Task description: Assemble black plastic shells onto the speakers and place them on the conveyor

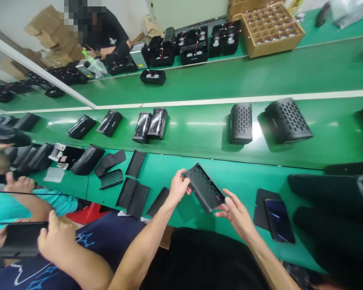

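Observation:
A black plastic speaker shell (206, 188) is held tilted above the green bench, its hollow side and slotted grille facing me. My left hand (179, 186) pinches its upper left end, thumb on top. At the lower right corner is my right hand (232, 207), fingers on both sides of that corner in a loose hold. Left of my hands lie a dark flat panel (159, 201) and a pair of black curved shells (133, 196). A smartphone (280, 220) rests partly on a dark sheet (260, 205), right of my right hand.
A co-worker's hand (59, 237) at left holds a black panel (24, 239). Beyond the bench runs a green conveyor (196, 129) carrying black speaker housings (241, 123). Dark rounded objects (317, 191) stand close on the right. A divided cardboard box (272, 30) sits at the back.

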The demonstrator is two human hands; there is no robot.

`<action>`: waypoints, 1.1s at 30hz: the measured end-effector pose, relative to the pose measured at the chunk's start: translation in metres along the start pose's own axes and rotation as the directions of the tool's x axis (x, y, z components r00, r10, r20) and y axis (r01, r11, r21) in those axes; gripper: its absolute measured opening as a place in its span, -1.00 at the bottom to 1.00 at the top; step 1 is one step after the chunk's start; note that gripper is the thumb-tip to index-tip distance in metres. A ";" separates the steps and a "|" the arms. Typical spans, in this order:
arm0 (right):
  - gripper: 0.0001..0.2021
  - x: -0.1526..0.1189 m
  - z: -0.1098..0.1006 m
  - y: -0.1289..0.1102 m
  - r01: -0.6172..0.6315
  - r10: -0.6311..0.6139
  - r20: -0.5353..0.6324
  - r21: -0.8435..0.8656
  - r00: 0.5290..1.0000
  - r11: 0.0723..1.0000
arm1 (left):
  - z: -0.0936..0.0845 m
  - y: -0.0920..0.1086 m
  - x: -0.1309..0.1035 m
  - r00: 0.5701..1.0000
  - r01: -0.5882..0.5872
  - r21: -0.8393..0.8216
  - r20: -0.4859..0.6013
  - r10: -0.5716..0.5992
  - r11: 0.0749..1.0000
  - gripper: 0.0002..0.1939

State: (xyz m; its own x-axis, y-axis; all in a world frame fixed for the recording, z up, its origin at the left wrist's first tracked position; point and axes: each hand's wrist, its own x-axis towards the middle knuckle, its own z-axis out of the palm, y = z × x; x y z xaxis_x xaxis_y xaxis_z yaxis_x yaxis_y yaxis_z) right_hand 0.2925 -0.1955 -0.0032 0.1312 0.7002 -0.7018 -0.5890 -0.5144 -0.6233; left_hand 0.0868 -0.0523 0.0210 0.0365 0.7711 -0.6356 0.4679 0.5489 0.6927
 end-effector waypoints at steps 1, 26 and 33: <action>-0.22 -0.008 -0.005 -0.003 0.019 -0.019 -0.008 0.019 1.000 1.000 | 0.011 -0.004 -0.012 1.000 0.019 -0.077 0.018 -0.018 0.997 -0.34; -0.47 -0.077 -0.056 -0.030 0.022 -0.027 -0.116 -0.042 0.993 0.999 | 0.001 -0.017 -0.117 0.866 0.222 -0.311 0.499 -0.040 0.924 -0.43; -0.53 -0.088 -0.062 -0.035 0.023 -0.034 -0.112 -0.093 0.993 0.995 | -0.003 -0.026 -0.125 0.846 0.182 -0.281 0.533 -0.004 0.942 -0.44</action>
State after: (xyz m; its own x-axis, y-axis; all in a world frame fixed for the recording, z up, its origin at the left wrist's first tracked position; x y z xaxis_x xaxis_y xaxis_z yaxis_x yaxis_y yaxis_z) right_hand 0.3507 -0.2700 0.0587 0.2399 0.6571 -0.7146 -0.5093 -0.5415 -0.6689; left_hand 0.0674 -0.1622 0.0835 0.4993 0.4782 -0.7225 0.1994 0.7481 0.6329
